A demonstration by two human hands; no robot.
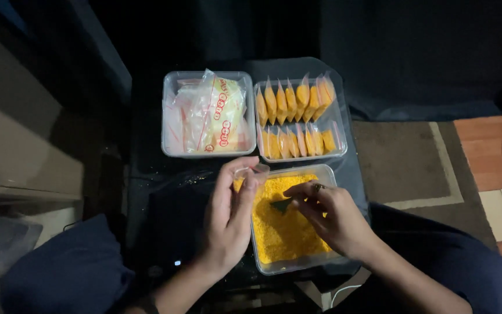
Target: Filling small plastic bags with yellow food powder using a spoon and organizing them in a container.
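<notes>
Left hand (230,212) sits at lower centre of the frame, fingers pinched together on a small clear plastic bag (251,171) held at the near left corner of the open tray. Right hand (332,216) lies just right of it, over a clear tray of yellow crumbs (286,232), fingers closed on a small dark green scoop (282,204) whose tip points toward the bag. Both hands are close together above the crumbs, not touching each other.

Higher in the frame, two more clear trays stand side by side on the dark table (158,192). One at upper left, the tray of empty bags (208,114), holds a heap of crumpled clear packets with red marking. Just right of it, the tray of filled packets (299,119) carries two rows of small sealed bags of yellow crumbs standing on edge. Dark trouser legs fill the lower corners; a brown rug (413,163) and reddish tiles lie at right.
</notes>
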